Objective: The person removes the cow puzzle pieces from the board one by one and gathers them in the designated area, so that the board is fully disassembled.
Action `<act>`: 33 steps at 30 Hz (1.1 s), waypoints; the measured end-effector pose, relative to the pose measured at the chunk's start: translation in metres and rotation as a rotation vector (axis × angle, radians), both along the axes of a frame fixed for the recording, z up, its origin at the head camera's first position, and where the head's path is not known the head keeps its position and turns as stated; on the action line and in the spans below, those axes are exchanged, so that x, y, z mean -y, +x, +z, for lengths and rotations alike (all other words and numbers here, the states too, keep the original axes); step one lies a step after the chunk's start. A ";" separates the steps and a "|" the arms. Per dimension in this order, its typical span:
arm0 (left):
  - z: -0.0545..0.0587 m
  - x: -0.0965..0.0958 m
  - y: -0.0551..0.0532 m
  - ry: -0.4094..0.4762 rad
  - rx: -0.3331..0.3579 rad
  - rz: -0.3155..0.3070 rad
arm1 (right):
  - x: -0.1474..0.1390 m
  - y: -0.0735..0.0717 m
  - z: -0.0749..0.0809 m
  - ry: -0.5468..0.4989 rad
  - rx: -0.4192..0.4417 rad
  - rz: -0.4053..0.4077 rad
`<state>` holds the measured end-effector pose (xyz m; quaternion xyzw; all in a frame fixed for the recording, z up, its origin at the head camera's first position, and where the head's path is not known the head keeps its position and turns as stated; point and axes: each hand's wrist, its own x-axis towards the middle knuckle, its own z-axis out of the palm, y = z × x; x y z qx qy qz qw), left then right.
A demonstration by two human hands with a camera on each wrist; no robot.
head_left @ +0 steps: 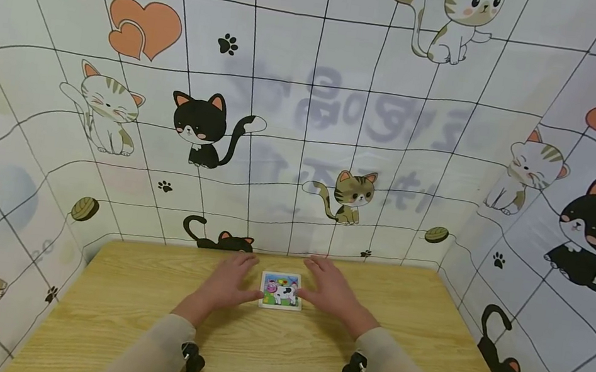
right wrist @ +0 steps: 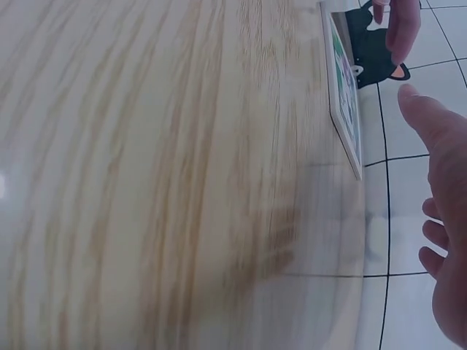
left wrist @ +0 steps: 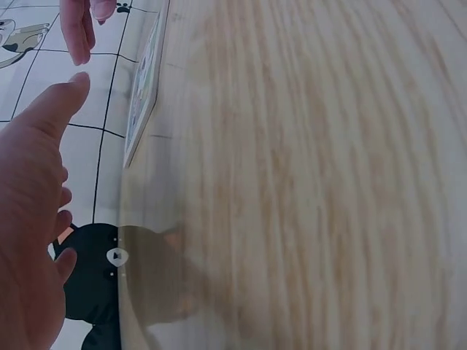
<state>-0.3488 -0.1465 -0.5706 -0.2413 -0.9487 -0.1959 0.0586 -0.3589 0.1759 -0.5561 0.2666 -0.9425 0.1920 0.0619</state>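
A small square picture board (head_left: pixel 279 299) with a pale border lies flat near the far edge of the table, showing a black-and-white cow in bright colours. To its left is my left hand (head_left: pixel 226 284), fingers spread and thumb pointing toward the board's edge. On the other side my right hand (head_left: pixel 336 296) is held the same way, its thumb tip overlapping the board's right edge in the head view. Both wrist views show the board (left wrist: pixel 146 84) on the wood below the thumbs. Neither hand grips anything.
The light wood table (head_left: pixel 273 360) meets a white fabric backdrop (head_left: pixel 296 116) printed with cats, hearts and grid lines at the back and sides. A small black device (head_left: pixel 192 359) sits at the left cuff, and another black device (head_left: pixel 354 369) at the right cuff.
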 end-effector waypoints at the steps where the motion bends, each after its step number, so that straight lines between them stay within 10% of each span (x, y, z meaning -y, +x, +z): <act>1: -0.001 0.000 -0.001 0.009 0.010 -0.011 | 0.002 -0.001 -0.001 -0.006 0.011 0.006; 11: -0.009 -0.009 -0.007 0.071 0.099 -0.087 | 0.017 -0.004 -0.002 -0.023 0.054 0.057; 33: -0.021 -0.027 -0.008 0.001 0.122 -0.019 | 0.051 -0.008 -0.006 -0.087 0.096 0.150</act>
